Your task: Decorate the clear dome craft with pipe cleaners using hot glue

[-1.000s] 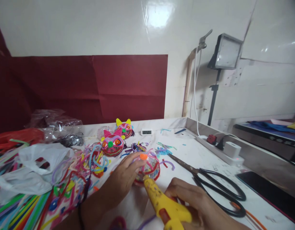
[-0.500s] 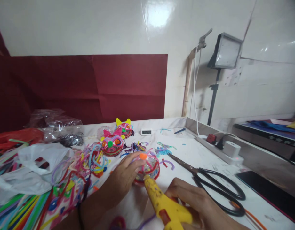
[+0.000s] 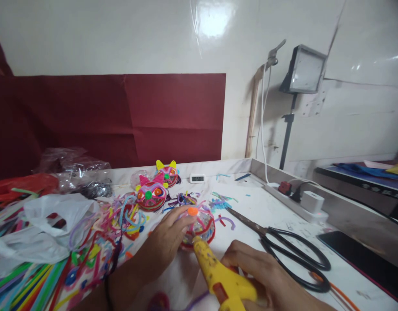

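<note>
My left hand (image 3: 171, 237) is closed on the left side of a round clear ornament (image 3: 205, 222) trimmed with red and pink pipe cleaner, an orange dot near its top. In my right hand (image 3: 251, 263) is a yellow hot glue gun (image 3: 221, 276), its nozzle at the ornament's front face; whether the tip touches cannot be told. Behind them stand two decorated round ornaments with faces, one with pink ears (image 3: 152, 194) and one with yellow ears (image 3: 168, 172). Large black-handled scissors (image 3: 270, 235) lie to the right.
Pipe cleaners (image 3: 30, 280), loose trimmings and a white plastic bag (image 3: 59, 211) crowd the left. A small digital clock (image 3: 197, 178) sits at the back. On the right are a power strip (image 3: 299, 207) and a black phone (image 3: 364, 259). A lamp (image 3: 305, 69) stands beyond the table's raised edge.
The glue gun and my right hand have shifted very slightly left. My left hand keeps its hold on the ornament.
</note>
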{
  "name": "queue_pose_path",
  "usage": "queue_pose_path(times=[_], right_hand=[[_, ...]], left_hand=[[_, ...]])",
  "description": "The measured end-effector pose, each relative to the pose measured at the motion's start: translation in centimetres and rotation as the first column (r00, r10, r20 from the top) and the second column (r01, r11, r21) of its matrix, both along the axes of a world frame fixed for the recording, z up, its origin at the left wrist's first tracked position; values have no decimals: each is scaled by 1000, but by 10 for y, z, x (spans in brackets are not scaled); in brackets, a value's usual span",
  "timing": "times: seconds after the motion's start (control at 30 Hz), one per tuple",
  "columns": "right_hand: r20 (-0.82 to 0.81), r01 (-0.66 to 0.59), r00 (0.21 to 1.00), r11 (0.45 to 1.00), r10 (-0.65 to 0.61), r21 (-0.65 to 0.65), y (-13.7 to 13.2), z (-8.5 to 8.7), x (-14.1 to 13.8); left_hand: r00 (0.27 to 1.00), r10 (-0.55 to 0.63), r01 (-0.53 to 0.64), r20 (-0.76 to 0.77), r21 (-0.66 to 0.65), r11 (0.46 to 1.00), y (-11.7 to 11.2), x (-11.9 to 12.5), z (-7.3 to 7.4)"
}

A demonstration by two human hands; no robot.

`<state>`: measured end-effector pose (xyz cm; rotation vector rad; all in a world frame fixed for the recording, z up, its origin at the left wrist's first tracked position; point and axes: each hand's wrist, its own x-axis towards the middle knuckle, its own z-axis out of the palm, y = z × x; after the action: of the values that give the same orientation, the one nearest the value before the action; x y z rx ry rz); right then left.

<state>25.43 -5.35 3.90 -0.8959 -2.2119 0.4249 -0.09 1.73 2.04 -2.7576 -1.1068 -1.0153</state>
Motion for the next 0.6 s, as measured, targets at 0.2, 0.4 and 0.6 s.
queue_pose_path(times=[0.2, 0.4, 0.6], right_hand=[[22, -5, 1000, 1000, 5, 10, 3, -1, -1], [17, 1, 1000, 1000, -1, 7, 0, 6, -2], [-19, 0, 1000, 1000, 0, -24, -6, 4, 1]], left_hand=[[1000, -5, 5, 10, -11, 1000, 1, 0, 0], [1000, -7, 7, 12, 23, 1000, 1, 0, 0], [1000, -15, 15, 8, 27, 1000, 0, 0, 2]])
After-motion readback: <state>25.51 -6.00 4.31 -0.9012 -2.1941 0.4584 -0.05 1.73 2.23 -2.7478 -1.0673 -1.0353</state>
